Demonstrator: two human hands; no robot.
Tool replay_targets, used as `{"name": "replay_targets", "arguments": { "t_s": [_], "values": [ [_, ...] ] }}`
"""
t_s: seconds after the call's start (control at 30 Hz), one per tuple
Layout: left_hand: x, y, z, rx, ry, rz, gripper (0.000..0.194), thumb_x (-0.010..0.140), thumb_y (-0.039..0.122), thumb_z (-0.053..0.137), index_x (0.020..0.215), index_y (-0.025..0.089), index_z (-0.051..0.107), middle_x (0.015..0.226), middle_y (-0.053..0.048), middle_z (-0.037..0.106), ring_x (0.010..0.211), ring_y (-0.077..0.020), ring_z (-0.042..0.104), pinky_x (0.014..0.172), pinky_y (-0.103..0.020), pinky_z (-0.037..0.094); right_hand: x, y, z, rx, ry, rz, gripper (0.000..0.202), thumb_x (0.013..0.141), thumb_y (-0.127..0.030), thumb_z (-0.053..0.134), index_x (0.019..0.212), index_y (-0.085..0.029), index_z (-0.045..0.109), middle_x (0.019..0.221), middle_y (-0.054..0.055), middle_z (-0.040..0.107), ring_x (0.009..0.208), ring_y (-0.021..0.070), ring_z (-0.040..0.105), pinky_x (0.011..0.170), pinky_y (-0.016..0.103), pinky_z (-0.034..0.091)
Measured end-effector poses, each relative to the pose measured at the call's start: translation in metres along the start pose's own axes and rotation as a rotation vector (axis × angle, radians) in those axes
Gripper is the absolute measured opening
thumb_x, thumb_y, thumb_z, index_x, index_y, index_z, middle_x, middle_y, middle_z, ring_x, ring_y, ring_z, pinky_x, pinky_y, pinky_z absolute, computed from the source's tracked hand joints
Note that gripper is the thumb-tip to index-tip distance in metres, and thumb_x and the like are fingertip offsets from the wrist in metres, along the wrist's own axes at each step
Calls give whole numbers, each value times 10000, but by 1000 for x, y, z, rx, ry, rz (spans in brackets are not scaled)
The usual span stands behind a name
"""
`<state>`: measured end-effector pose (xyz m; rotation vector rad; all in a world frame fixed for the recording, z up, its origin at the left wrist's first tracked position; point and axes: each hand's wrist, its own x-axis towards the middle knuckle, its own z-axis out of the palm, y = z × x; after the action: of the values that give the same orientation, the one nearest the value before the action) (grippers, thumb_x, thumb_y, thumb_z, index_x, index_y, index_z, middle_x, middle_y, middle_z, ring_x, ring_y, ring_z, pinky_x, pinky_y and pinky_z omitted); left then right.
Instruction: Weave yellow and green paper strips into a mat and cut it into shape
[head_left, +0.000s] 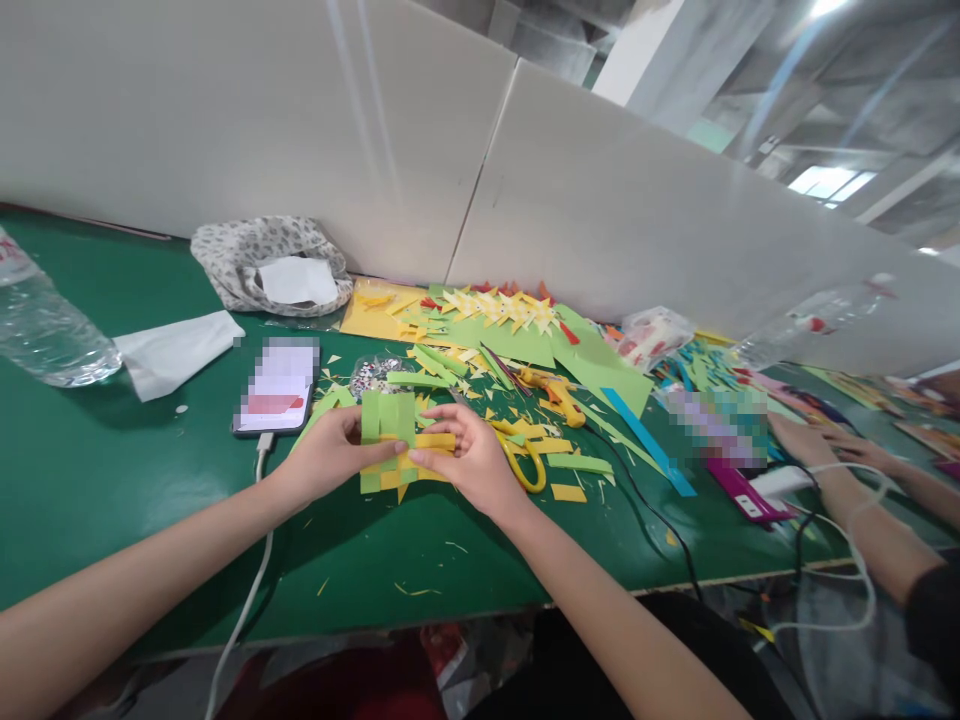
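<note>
Both hands hold up a small woven piece of green and yellow paper strips [388,420] above the table. My left hand [334,455] pinches its left side, thumb laid across the front. On the right side, the thumb and fingers of my right hand [472,462] close on the yellow strips. Yellow-handled scissors [531,462] lie just beyond my right wrist. Behind the weaving are loose green strips [439,365], yellow scraps and a clear bag of small beads or sequins [373,372].
A yellow glue gun [555,395] with a black cord lies right of centre. To the left are a charging phone [277,385], a tissue [180,350] and a water bottle [49,320]. A cloth pouch [270,262] stands by the partition. Another person's hands [810,445] are at the right.
</note>
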<state>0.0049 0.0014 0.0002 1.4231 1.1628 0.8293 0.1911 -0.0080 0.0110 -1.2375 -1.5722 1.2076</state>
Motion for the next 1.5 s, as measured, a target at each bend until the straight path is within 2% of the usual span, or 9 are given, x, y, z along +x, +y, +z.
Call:
{"name": "replay_targets", "arguments": {
  "t_s": [0.2, 0.4, 0.6, 0.73, 0.83, 0.97, 1.1, 1.33, 1.5],
  "values": [
    [0, -2, -2, 92, 19, -35, 289, 623, 446, 701, 649, 165, 640, 567, 2, 627, 517, -153, 570, 423, -232, 403, 1, -1, -2, 21, -42, -15, 437, 619, -289, 742, 1001, -243, 534, 890, 10, 610, 786, 152, 624, 700, 290, 524],
    [-1, 7, -2, -28, 43, -2, 276, 679, 418, 682, 825, 184, 676, 839, -35, 715, 712, -176, 641, 592, -255, 513, 8, -7, -19, 56, 72, -10, 456, 578, -285, 772, 967, -217, 543, 901, 12, 593, 648, 98, 575, 651, 263, 517],
    [-1, 4, -3, 20, 96, 17, 291, 684, 430, 677, 839, 183, 687, 821, -38, 720, 696, -184, 644, 568, -265, 514, 9, -8, -19, 124, 79, 36, 496, 532, -284, 803, 949, -209, 547, 873, 5, 576, 670, 104, 574, 655, 265, 514],
    [-1, 6, -2, 41, 90, 50, 257, 684, 413, 680, 811, 190, 691, 833, -31, 721, 717, -183, 644, 594, -260, 516, 9, -10, -19, 119, 82, 32, 496, 532, -275, 802, 951, -217, 543, 743, -33, 561, 655, 112, 568, 659, 274, 501],
    [-1, 7, -2, 27, 86, 67, 221, 682, 394, 687, 772, 192, 685, 813, -22, 715, 707, -174, 638, 591, -248, 509, 9, -10, -19, 116, 114, 26, 484, 547, -275, 794, 953, -220, 536, 727, -38, 567, 662, 116, 575, 670, 278, 495],
    [-2, 5, -1, 43, 64, 34, 244, 676, 419, 687, 730, 182, 669, 726, -5, 690, 624, -151, 612, 523, -227, 472, 6, -8, -14, 152, 11, 45, 532, 561, -253, 787, 1017, -236, 513, 833, -14, 618, 735, 135, 616, 681, 280, 504],
    [-2, 2, 1, 82, 60, -5, 295, 667, 466, 680, 668, 172, 660, 586, 18, 644, 505, -129, 560, 424, -211, 399, 3, -8, -6, 133, -41, 46, 460, 602, -274, 765, 992, -231, 526, 734, -38, 616, 645, 122, 613, 617, 263, 507],
    [-1, 7, 0, -85, 54, -7, 205, 675, 399, 696, 761, 212, 695, 787, -6, 723, 716, -176, 648, 613, -250, 506, 2, -7, -6, 70, -43, 34, 384, 633, -280, 745, 960, -227, 552, 705, -30, 642, 617, 123, 616, 586, 250, 496],
    [-2, 7, -1, -40, -13, -10, 314, 640, 387, 724, 915, 241, 685, 947, -12, 720, 850, -203, 649, 723, -288, 518, 1, -5, -5, 56, -34, 20, 387, 636, -268, 741, 974, -233, 556, 729, -25, 646, 648, 128, 624, 595, 250, 499]
  ]
}}
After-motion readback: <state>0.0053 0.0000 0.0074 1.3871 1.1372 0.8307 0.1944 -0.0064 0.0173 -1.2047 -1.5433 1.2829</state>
